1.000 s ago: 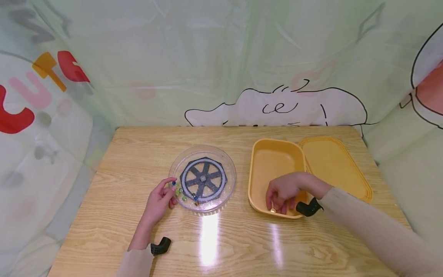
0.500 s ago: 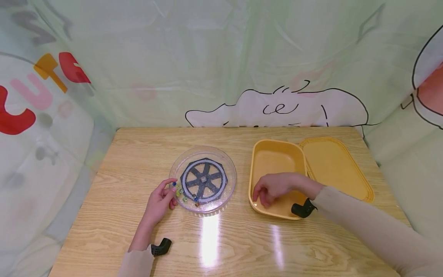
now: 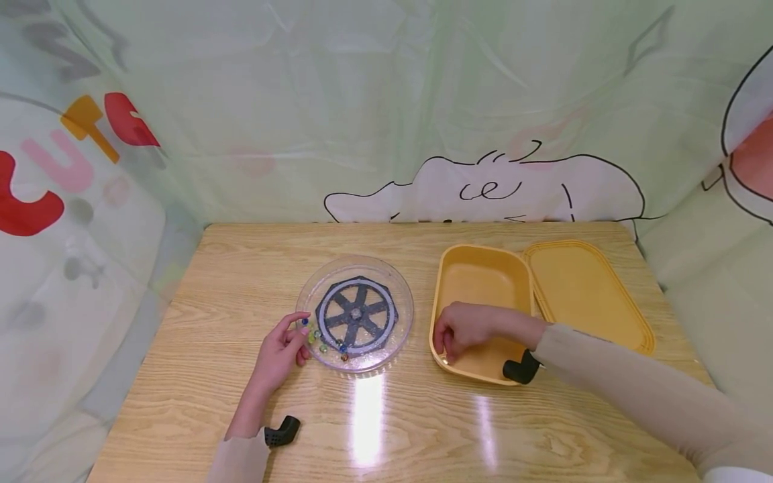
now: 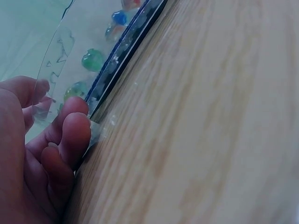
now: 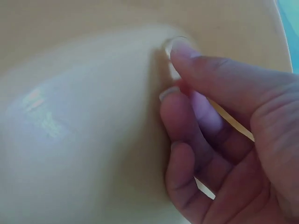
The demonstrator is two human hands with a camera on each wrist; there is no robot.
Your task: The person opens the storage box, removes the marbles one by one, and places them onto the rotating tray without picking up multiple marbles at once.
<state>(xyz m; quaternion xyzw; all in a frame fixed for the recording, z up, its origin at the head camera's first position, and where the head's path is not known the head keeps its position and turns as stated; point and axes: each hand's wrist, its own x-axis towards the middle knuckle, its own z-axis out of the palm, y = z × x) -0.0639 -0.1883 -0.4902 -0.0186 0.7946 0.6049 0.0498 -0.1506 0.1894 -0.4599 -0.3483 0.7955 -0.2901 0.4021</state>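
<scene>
A clear round dish with a dark six-spoked wheel shape at its middle stands left of centre. Several coloured glass marbles lie along its near left side; in the left wrist view a green marble shows through the wall. My left hand grips the dish's left edge with curled fingers. Down inside the yellow rectangular container, my right hand is at the near left corner. Its thumb and fingertips pinch a small clear glassy piece, mostly hidden by the thumb.
A yellow lid lies on the wooden table, right beside the container. Printed curtains hang behind the table and at both sides. Bare wood separates the dish from the container.
My right hand has moved left inside the container to its near left corner, and the small bright piece at its fingertips has shifted left too. My left hand keeps its place on the dish.
</scene>
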